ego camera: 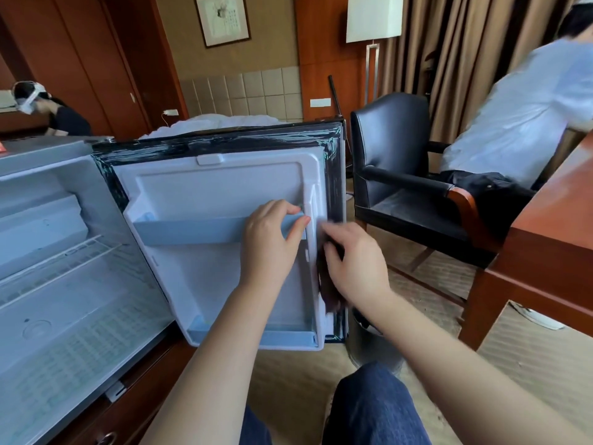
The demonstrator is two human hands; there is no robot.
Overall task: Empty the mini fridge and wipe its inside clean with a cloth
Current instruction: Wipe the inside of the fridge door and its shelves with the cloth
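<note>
**A:** We're down low at the white mini fridge (48,252) on the left. Its white-lined fridge door (218,187) is swung wide open to the right, inner face towards us.

**B:** And both hands are on that door. The left hand (269,242) has its fingers curled over the right end of the pale blue plastic door-shelf rail (192,228), thumb in front: a proper grip.

**A:** Just to its right, the right hand (356,261) is bunched around a dark cloth (327,284) (blurred, so I can't give you its exact colour). It holds the cloth against the door's right edge, where the black rubber door gasket (224,141) runs down.

**B:** The cloth hangs below the fingers along that edge, touching the gasket.

**A:** Inside the cabinet, a white wire shelf (64,264) crosses the middle.

**B:** Nearest us is a knee in blue denim (375,406). Right of the door stands a black leather armchair with wooden arms (401,175), and nearer on the right is a reddish-brown wooden desk (552,236).

**A:** A person in a white shirt (519,117) sits at the far right by that desk. A second person in a dark top (57,114) is at the far left, and a floor lamp with a white shade (373,20) stands at the far wall.
</note>
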